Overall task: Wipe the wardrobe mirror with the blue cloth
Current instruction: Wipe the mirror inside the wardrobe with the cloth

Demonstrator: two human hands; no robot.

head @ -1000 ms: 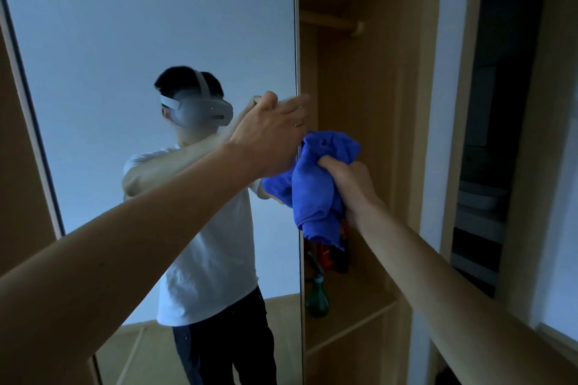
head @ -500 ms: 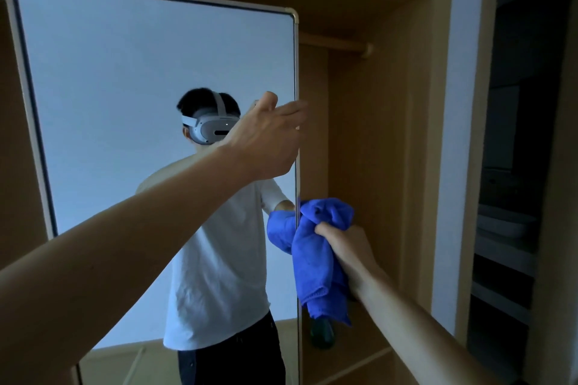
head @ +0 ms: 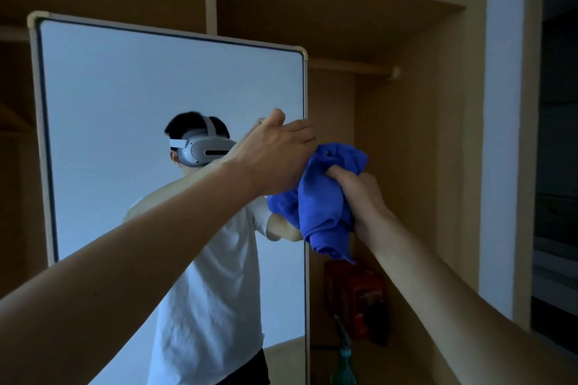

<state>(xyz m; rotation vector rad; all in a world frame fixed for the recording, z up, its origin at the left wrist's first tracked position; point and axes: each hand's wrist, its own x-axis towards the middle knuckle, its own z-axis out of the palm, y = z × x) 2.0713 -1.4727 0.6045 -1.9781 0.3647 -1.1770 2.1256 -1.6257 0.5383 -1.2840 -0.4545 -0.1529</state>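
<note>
The wardrobe mirror [head: 125, 97] is a tall panel with a pale rounded frame, turned edge-on toward me at its right side. It reflects a person in a white shirt and headset. My left hand [head: 275, 156] grips the mirror's right edge at mid height, fingers wrapped around the frame. My right hand [head: 359, 197] is closed on the bunched blue cloth [head: 322, 197], held against that same right edge just below my left hand. Part of the cloth shows as a reflection in the glass.
Behind the mirror is an open wooden wardrobe with a hanging rail [head: 353, 67]. On the shelf below stand a red box [head: 356, 291] and a green spray bottle [head: 344, 362]. A white wall strip [head: 500, 134] and a dark opening lie to the right.
My right hand has lifted the blue cloth up the mirror's right edge until it sits just under my left hand. The view has tilted upward, showing the mirror's top.
</note>
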